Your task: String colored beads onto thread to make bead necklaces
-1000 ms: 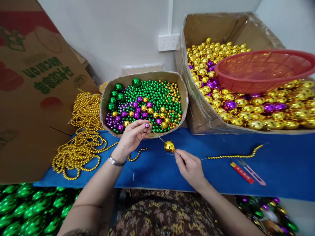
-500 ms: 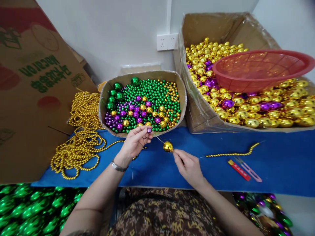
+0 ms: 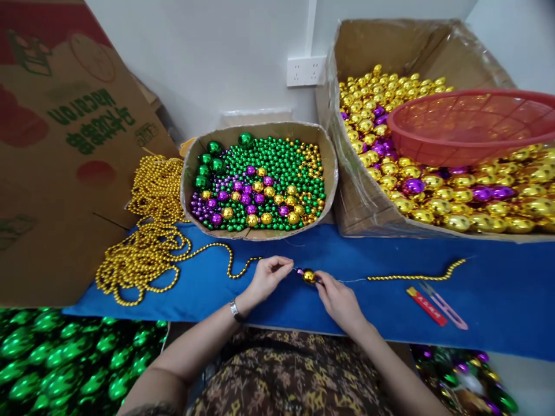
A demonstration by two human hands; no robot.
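My left hand (image 3: 267,278) pinches a thin needle or thread just left of a small purple bead (image 3: 300,271) and a gold ball (image 3: 309,276), low over the blue table (image 3: 498,277). My right hand (image 3: 337,299) pinches the thread right beside the gold ball. From there a thin thread runs right to a short strand of small gold beads (image 3: 416,276). A round cardboard tub (image 3: 329,173) of green, purple and gold beads stands just beyond my hands.
A heap of gold bead strands (image 3: 150,242) lies at the left by a printed cardboard sheet (image 3: 56,173). At the right a big carton (image 3: 368,202) holds gold balls and a red basket (image 3: 468,124). A red lighter (image 3: 426,305) and thread snips (image 3: 446,306) lie at right.
Both hands have come down toward the table's near edge. The purple bead has slid along the needle and now sits against the gold ball.
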